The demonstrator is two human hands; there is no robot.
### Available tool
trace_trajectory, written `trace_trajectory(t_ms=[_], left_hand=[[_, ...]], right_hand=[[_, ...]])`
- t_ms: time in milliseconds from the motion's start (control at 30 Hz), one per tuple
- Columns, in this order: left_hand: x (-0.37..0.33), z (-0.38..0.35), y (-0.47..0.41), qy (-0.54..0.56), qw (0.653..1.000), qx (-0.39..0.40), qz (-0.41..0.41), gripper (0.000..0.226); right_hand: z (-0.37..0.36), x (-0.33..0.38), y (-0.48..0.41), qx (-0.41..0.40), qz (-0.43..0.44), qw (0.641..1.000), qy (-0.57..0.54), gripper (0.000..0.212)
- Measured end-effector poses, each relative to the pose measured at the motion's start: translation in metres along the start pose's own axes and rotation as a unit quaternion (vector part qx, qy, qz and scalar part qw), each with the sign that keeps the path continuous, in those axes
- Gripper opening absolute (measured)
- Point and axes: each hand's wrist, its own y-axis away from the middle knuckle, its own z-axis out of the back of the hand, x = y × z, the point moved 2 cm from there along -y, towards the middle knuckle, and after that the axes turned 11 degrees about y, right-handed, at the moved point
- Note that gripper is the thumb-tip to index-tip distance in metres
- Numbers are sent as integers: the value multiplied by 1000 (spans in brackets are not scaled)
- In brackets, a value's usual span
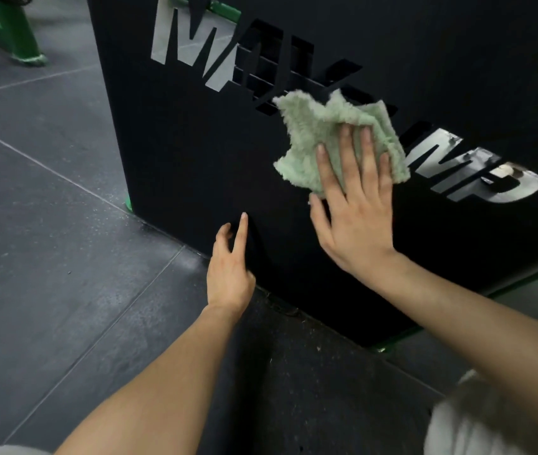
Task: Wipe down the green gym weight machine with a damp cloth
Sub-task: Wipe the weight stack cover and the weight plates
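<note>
**Cut-out lettering on the black panel**

We read large letters cut through the black panel (169, 152) of the weight machine, slanting down to the right. At the upper left we make out "MA" (195, 47), then a partly shown letter that we cannot tell for sure. The cloth (320, 136) and our right hand (356, 205) cover the middle letters. To the right of them we read "MP" (477, 172). We find no other text or numbers.
</note>
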Motion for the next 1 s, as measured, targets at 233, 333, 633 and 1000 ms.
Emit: trace_trajectory(t_ms=[233, 333, 633, 1000], left_hand=[[22, -3, 7, -20, 999, 24, 13, 108], [33, -2, 10, -23, 998, 31, 43, 108], [28, 7, -4, -9, 998, 18, 52, 105], [41, -1, 3, -3, 997, 23, 79, 106]], right_hand=[[-94, 90, 123, 173, 221, 960, 17, 67], [-112, 97, 151, 246, 341, 906, 53, 65], [-12, 14, 13, 54, 98, 994, -8, 63], [-113, 124, 162, 259, 312, 911, 73, 66]])
